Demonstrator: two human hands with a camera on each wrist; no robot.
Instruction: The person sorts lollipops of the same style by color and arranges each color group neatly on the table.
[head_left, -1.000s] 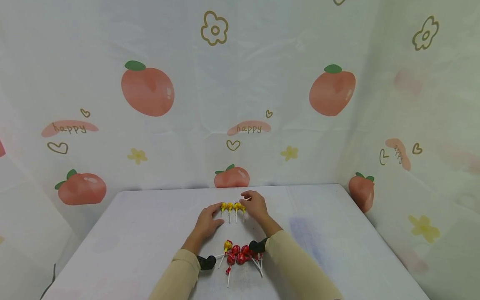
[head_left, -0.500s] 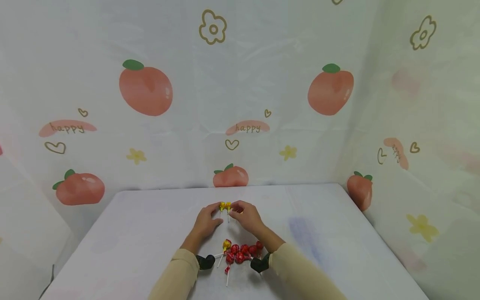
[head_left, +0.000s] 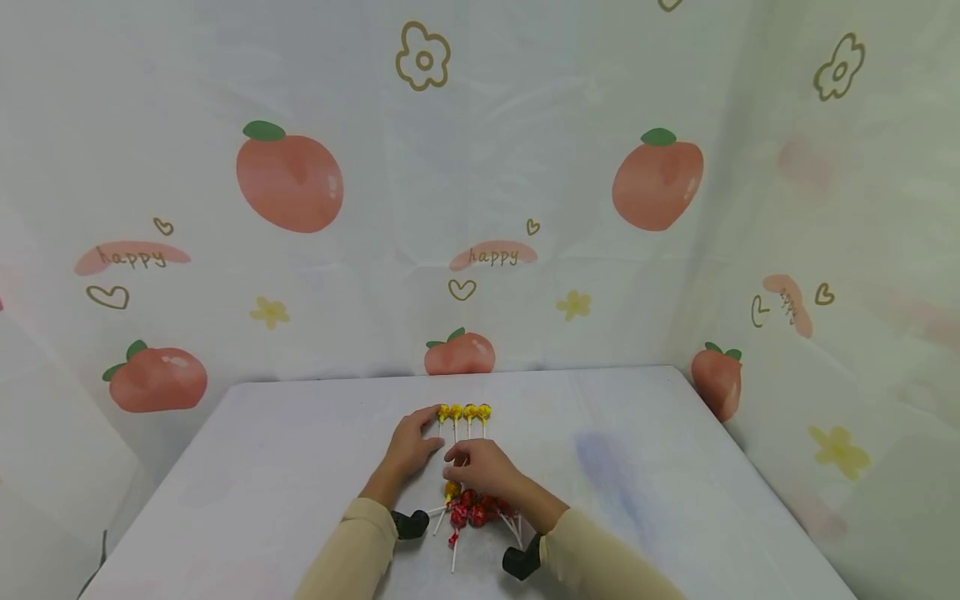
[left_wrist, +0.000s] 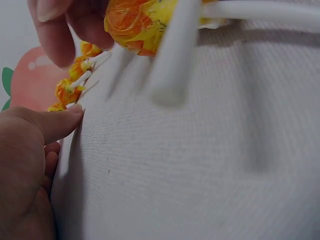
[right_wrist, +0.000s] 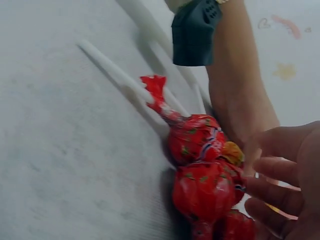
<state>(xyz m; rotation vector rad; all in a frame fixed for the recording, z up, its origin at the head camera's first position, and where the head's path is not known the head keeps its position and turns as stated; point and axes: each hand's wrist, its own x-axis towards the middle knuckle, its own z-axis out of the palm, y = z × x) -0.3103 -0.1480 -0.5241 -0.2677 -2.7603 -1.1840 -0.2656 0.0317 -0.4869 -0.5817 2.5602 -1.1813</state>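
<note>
Yellow lollipops (head_left: 470, 412) lie side by side in a row at the far middle of the table, sticks toward me. My left hand (head_left: 409, 446) rests at the row's left end, its index finger by the leftmost lollipop; its thumb (left_wrist: 62, 122) shows in the left wrist view. My right hand (head_left: 483, 467) hovers over the nearer pile, fingers loosely bent by a yellow-orange lollipop (left_wrist: 137, 25). Whether they touch it is unclear. Red lollipops (right_wrist: 202, 192) are bunched beneath and beside this hand, which partly covers them in the head view.
A white cloth covers the table (head_left: 300, 467). Behind it hangs a backdrop (head_left: 360, 317) printed with fruit and flowers. Black wrist devices (head_left: 411, 525) sit close to the pile on either side. A dark cable (head_left: 103, 546) runs down at the left edge.
My right hand has gone from the right end of the yellow row, across its right lollipops, back toward the nearer pile. The rightmost yellow lollipop now lies level with the others. My left hand has stayed.
</note>
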